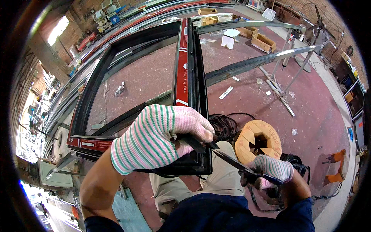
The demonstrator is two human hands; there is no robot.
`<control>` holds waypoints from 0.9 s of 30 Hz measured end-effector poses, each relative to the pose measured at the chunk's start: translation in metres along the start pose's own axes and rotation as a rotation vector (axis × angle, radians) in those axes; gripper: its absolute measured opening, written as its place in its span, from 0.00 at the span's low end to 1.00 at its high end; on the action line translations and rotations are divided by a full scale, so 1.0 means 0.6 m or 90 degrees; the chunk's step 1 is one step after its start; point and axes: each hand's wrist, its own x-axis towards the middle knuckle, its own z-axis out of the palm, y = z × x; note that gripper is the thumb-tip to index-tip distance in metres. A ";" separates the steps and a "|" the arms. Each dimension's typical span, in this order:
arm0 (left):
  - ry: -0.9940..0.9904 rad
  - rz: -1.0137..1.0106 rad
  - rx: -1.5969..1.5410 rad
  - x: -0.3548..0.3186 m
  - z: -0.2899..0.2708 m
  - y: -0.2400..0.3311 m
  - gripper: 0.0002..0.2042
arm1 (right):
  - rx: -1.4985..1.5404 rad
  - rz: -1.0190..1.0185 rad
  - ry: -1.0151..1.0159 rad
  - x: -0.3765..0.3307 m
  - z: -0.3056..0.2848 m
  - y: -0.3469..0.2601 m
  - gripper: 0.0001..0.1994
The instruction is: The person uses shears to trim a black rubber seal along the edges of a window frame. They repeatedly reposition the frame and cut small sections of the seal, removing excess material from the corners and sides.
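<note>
A black window-type frame point(201, 96) with red protective tape on its faces lies across metal rails in front of me. My left hand point(162, 135), in a white glove with pink and green stripes, rests over its near right corner. Thumb and fingers pinch a black rubber-like strip point(193, 144) there. My right hand point(268, 172), gloved too, is closed around a long, dark-bladed cutting tool point(234, 161). Its blade points up and left, and its tip is by the strip's end. Whether it is a knife or scissors I cannot tell.
A coil of black strip point(224, 127) and a tan wrapped roll point(257, 139) lie right of my knees. Metal rails point(255, 63) on a stand reach right. Cardboard boxes point(263, 42), a fan point(320, 25) and long profiles point(135, 19) are farther off. An orange-brown bracket-shaped piece point(337, 166) stands right.
</note>
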 end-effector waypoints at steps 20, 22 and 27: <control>-0.013 -0.021 0.072 0.001 -0.005 0.026 0.10 | -0.045 0.108 0.049 -0.022 -0.006 -0.023 0.39; -0.012 -0.022 0.066 0.001 -0.003 0.018 0.10 | -0.059 0.093 0.053 -0.018 -0.003 -0.020 0.40; -0.021 -0.047 0.079 -0.002 -0.006 0.018 0.13 | -0.021 0.065 0.016 -0.015 -0.006 -0.030 0.40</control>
